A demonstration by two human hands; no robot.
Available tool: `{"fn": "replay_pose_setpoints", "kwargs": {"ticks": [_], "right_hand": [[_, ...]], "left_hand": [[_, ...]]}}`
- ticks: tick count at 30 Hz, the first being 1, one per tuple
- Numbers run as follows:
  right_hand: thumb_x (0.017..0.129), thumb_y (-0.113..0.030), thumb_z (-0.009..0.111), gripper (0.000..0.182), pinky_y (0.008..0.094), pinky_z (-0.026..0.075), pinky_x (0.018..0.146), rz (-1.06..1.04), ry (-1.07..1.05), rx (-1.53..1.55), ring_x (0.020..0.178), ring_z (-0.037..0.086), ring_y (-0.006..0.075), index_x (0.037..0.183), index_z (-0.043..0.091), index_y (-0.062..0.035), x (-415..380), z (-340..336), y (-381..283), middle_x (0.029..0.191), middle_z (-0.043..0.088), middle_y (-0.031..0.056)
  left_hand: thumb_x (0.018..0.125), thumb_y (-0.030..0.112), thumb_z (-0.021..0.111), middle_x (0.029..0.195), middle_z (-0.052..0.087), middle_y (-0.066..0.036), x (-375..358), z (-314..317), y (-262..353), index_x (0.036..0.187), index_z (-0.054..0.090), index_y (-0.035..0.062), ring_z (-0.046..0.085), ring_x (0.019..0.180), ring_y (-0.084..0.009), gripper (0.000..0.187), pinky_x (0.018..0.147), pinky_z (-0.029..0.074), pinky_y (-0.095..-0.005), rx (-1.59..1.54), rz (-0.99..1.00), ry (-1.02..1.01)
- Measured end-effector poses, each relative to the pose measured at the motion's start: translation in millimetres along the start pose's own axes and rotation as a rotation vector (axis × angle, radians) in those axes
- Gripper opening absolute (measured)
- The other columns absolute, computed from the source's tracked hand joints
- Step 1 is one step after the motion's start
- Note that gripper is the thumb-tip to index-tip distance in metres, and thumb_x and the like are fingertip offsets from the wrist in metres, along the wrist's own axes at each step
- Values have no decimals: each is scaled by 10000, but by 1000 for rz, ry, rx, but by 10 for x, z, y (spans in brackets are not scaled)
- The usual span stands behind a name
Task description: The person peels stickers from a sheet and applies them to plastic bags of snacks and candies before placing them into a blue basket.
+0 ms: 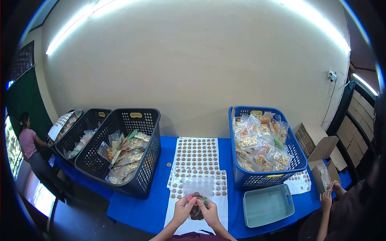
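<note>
My left hand (182, 210) and my right hand (210, 213) are closed on a clear plastic pouch (198, 185), one at each side. Dark round pieces show in its lower part, with a spot of red on the left and green on the right. The thumbs come close together on the front of the pouch, and its clear upper end points away from me. Beneath it lie white sheets of round brown stickers (197, 154), overlapping on the blue tablecloth (134, 211).
To the left stands a black basket (146, 160) of packed pouches, with more baskets beyond. A blue basket (257, 179) of filled pouches and a green tray (268, 207) are on the right. One person (30, 140) stands far left; another's hands (329, 193) are by a cardboard box (331, 170).
</note>
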State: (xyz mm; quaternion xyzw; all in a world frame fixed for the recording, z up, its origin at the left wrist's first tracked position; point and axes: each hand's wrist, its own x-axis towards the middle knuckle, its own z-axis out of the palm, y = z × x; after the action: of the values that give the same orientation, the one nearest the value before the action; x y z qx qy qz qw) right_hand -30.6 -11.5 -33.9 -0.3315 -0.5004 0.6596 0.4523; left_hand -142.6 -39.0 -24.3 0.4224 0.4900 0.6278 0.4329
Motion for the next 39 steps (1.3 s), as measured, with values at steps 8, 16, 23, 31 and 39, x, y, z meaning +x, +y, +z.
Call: {"fn": "replay_pose_setpoints", "kwargs": {"ticks": [8, 16, 23, 31, 39], "right_hand": [[835, -170, 529, 303, 204, 426, 636, -74, 6, -26, 737, 536, 93, 1061, 480, 25, 25, 22, -1, 853, 584, 57], [799, -81, 556, 463, 263, 463, 734, -145, 77, 111, 896, 541, 165, 1182, 307, -6, 116, -48, -110, 1001, 522, 120], [789, -103, 579, 309, 236, 433, 731, -19, 69, 9, 854, 531, 115, 1055, 463, 0, 82, -35, 70, 943, 550, 65], [805, -160, 569, 313, 225, 430, 722, 39, -57, -24, 839, 528, 101, 1059, 494, 7, 99, -48, -16, 945, 562, 67], [820, -219, 554, 266, 194, 406, 584, 32, -90, -116, 672, 500, 57, 950, 573, 12, 71, -106, 102, 764, 580, 14]], "left_hand": [[822, 182, 541, 861, 605, -51, 19, -41, 94, 961, 572, -18, 539, 824, -92, 245, 726, 420, -218, 167, 52, -8], [778, 161, 604, 990, 544, -87, 137, -153, 11, 1096, 448, -11, 532, 864, -110, 394, 747, 428, -233, -58, -102, -120], [783, 206, 602, 637, 545, 13, 192, -127, -76, 829, 598, 8, 436, 555, -24, 204, 494, 341, -166, 209, 9, -46], [810, 154, 562, 832, 584, -24, 152, -217, -185, 945, 567, -8, 529, 736, -63, 212, 650, 421, -187, 74, -123, -4], [806, 131, 560, 928, 578, -80, 118, -198, -129, 955, 521, -22, 532, 842, -102, 217, 743, 429, -233, 74, -84, -41]]}}
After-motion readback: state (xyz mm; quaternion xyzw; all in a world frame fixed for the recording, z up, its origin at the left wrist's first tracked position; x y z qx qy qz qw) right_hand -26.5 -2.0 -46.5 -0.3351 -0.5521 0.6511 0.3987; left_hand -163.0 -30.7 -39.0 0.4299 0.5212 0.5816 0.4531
